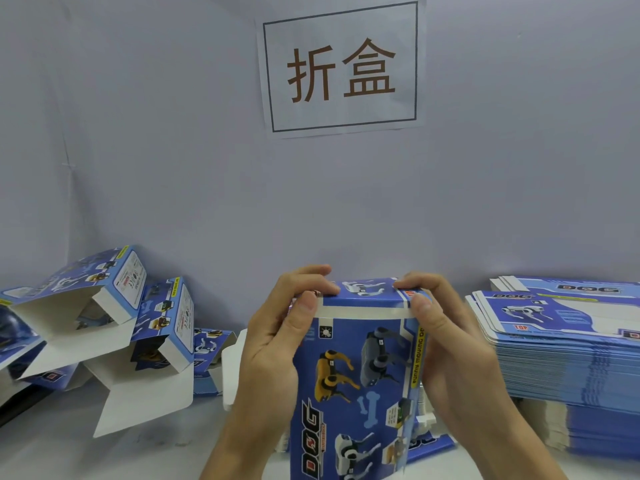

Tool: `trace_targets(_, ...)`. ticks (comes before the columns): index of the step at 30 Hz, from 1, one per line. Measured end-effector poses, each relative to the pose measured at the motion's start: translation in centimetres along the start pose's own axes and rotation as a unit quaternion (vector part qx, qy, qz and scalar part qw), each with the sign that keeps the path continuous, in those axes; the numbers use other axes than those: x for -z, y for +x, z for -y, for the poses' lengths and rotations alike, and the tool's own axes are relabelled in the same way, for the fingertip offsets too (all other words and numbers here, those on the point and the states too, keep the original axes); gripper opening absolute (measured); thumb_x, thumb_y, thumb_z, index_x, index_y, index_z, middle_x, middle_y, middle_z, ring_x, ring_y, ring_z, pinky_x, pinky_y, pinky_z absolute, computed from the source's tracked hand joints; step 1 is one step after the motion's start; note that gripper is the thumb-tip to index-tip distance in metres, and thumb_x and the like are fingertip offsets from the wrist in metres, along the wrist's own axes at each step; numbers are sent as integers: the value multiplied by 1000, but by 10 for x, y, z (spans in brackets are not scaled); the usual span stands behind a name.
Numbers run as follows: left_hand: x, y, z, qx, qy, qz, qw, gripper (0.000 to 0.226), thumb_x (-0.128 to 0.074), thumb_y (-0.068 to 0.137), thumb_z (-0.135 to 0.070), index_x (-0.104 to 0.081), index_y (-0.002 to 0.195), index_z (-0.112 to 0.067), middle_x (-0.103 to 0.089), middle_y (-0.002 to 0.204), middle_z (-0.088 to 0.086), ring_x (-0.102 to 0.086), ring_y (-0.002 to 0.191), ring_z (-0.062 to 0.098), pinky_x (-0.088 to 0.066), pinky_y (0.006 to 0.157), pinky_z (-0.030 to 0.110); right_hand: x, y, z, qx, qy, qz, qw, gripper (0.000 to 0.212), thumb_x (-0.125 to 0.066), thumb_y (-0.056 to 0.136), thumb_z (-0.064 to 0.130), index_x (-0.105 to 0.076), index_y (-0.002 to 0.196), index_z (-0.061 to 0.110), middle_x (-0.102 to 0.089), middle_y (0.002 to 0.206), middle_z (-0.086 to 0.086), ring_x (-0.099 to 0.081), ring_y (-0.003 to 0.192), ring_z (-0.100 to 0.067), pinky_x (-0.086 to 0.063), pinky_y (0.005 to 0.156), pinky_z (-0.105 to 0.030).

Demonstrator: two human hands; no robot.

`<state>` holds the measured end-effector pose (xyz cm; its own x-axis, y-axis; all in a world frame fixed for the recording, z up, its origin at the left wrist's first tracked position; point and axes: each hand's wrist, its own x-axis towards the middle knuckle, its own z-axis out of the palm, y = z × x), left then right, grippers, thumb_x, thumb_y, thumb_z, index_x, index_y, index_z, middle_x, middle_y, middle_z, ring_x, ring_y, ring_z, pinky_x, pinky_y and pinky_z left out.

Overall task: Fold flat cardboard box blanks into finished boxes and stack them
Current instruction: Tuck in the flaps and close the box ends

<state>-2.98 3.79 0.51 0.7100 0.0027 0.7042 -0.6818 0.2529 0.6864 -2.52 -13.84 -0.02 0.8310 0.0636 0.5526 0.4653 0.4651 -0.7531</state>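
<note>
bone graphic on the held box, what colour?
Light blue bone on the darker blue box, head view.

single view, head-worn, wide-angle. looks forward and slightly down across a pale table (145,452) toward a grey-blue wall (173,150). a paper sign (341,67) sits top centre, nearly square-on, so the wall is faced straight. very near: left hand (277,341) and right hand (450,341) with a blue box (353,382) fill lower centre, forearms running off the bottom edge. folded boxes (114,320) at lower left, flat blanks (568,341) at lower right, both cut by the frame edges. lines bow at the margins.
</note>
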Motion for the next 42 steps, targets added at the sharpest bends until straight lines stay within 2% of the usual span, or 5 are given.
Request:
trace_targets(11,4,0,-2,-10,37,50,998,36,-85,64,-56,-79,90,-32,-60,136,-10,-50,135,19,-63,70,44,3,-8,-1,-38,83,6,996,10,-67,75,16,-76,71,16,-60,140,0,-61,124,-33,-61,81,-46)
trace_targets(31,8,3,0,-22,80,17,996,15,-76,70,-32,-81,84,-28,-68,127,-12,-60,123,10,-63,70,37,8,1,-7,19,-17,8,1000,34,-88,67,43,-77,90,22,-59,140,5,-57,130,-27,-60,78,-46)
trace_targets(35,5,11,0,-90,115,-169,975,27,-78,73,-53,-76,96,-38,-72,108,-4,-69,94,20,-58,77,50,-3,4,-4,118,-211,-113,964,33,-74,75,50,-68,107,43,-68,114,19,-61,114,-5,-51,90,-33)
trace_targets(38,17,21,-2,-119,14,-408,905,38,-71,74,-60,-62,107,-43,-65,100,-4,-59,82,11,-51,78,34,-15,1,10,174,-266,-128,940,17,-62,87,36,-69,80,22,-51,57,5,-45,52,-9,-37,51,-22)
trace_targets(42,30,22,5,-19,-97,-470,877,39,-62,84,-62,-61,110,-33,-66,109,-5,-65,86,10,-54,77,32,-34,-5,19,-168,-371,111,907,59,-49,87,74,-74,96,22,-70,62,1,-59,47,-11,-50,52,-22)
